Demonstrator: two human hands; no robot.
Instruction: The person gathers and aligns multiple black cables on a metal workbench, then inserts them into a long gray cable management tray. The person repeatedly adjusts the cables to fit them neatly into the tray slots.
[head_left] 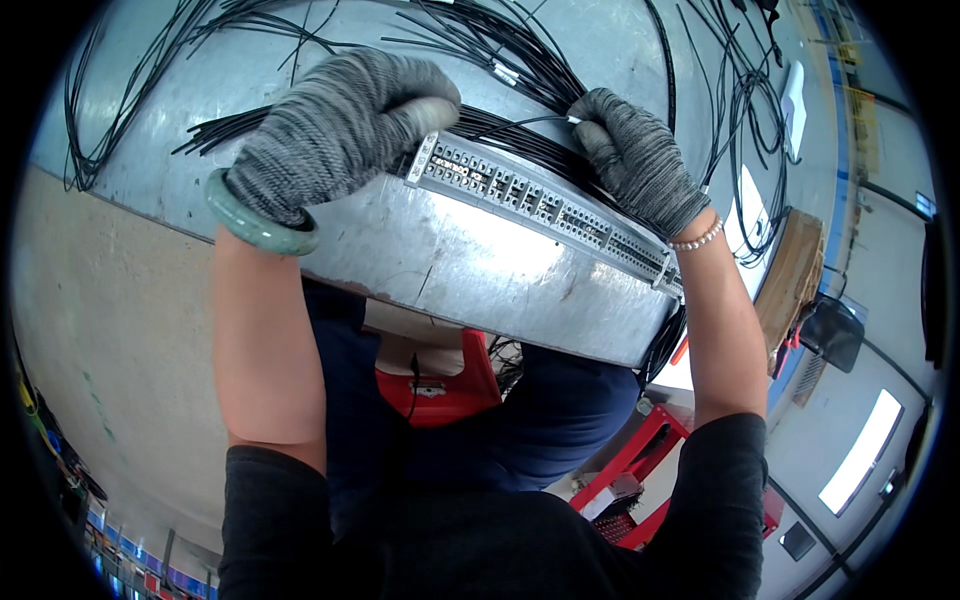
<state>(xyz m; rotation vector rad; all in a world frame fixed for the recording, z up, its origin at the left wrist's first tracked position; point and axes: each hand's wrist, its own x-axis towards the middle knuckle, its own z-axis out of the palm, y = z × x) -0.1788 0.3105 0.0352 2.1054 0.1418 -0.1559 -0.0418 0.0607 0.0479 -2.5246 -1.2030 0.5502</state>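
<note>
A long grey terminal block strip point(545, 208) lies at a slant on the metal tabletop point(400, 235). My left hand point(340, 130), in a grey knitted glove, is closed above the strip's left end. Its fingers curl toward the thumb, and whatever lies between them is hidden. Beyond the strip's right half, my gloved right hand point(640, 160) pinches a thin black wire point(535, 121) near its white marker sleeve. That wire runs leftward toward my left hand. Behind the strip a black wire bundle point(535, 148) passes along its length, partly under both hands.
More black wires point(520, 55) fan out at the far side, with loose coils at the far left and right. A cardboard box point(790, 270) stands at the right. Below the table's near edge are my legs and a red stool point(435, 390).
</note>
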